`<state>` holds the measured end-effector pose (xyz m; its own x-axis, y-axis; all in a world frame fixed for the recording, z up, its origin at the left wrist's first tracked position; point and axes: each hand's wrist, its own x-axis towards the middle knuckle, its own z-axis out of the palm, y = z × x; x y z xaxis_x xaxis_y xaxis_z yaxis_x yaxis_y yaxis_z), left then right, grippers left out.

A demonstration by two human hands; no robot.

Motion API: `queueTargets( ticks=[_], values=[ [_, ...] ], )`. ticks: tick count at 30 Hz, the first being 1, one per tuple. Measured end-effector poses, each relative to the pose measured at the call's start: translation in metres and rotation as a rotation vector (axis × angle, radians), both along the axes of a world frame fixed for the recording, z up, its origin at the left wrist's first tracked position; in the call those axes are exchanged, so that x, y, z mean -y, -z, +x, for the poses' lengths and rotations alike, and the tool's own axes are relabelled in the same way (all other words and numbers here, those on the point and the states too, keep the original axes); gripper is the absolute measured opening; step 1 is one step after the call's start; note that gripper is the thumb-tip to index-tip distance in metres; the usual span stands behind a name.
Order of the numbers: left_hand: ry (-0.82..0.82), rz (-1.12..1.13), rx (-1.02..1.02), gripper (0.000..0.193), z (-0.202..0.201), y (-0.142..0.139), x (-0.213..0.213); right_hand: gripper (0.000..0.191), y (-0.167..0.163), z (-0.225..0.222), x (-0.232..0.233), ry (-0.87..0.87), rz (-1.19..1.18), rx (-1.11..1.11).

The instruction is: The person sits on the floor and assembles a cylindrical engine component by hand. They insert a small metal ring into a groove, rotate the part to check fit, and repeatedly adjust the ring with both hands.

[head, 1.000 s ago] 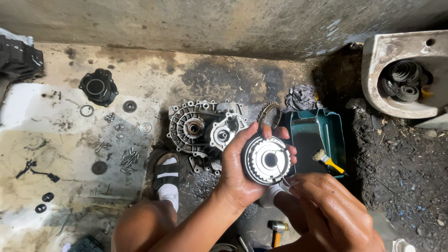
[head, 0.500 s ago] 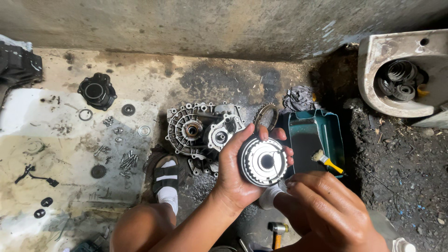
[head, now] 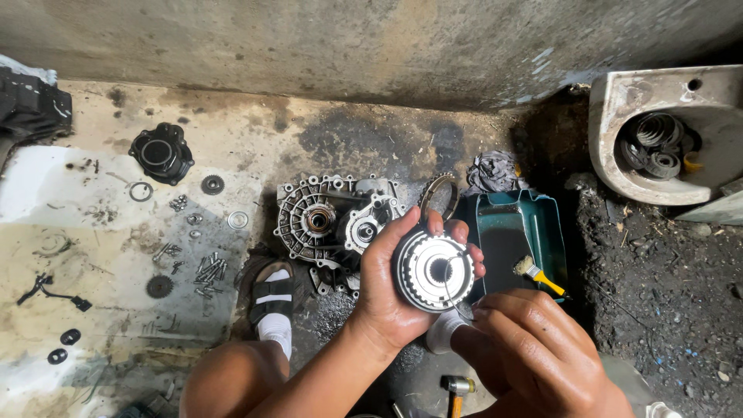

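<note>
My left hand [head: 391, 294] grips a round toothed metal drum [head: 435, 270], its open face turned up toward me. My right hand [head: 534, 348] is closed just below and right of it, pinching a thin wire-like pick [head: 451, 292] whose tip reaches onto the drum's face. Behind the drum lies a grey metal gearbox housing [head: 329, 219] on the dirty concrete floor. A thin metal ring [head: 438, 193] leans beside it.
A teal tray [head: 512, 232] with dark liquid and a yellow-handled brush [head: 537, 274] sits right of the drum. A white basin [head: 658, 135] holds dark rings. Bolts [head: 207, 271], washers and a black cover [head: 161, 153] lie left. My sandalled foot [head: 272, 298] and a hammer [head: 457, 391] are below.
The drum has shifted slightly left and lower in my left hand. My right hand has closed in under it with the pick against the face.
</note>
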<state>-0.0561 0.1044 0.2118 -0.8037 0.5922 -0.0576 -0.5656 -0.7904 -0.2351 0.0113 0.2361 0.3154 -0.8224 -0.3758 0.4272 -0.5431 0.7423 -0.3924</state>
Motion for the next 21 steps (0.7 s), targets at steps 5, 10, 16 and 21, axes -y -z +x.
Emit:
queueTargets(
  ticks=[5, 10, 16, 21],
  values=[
    [-0.007, 0.011, -0.014, 0.03, 0.0, 0.0, 0.001, 0.047, 0.007, -0.006, -0.007, -0.079, -0.045, -0.009],
    [-0.016, -0.001, -0.025, 0.03, 0.001, 0.001, 0.003, 0.043, 0.011, -0.003, -0.007, -0.049, -0.112, 0.031],
    [-0.008, 0.008, -0.01, 0.031, 0.001, 0.002, 0.005, 0.055, 0.007, -0.007, -0.003, -0.097, -0.03, 0.019],
    [-0.023, -0.013, -0.032, 0.031, -0.005, 0.002, 0.001, 0.059, 0.003, -0.012, -0.012, -0.042, -0.063, 0.062]
  ],
)
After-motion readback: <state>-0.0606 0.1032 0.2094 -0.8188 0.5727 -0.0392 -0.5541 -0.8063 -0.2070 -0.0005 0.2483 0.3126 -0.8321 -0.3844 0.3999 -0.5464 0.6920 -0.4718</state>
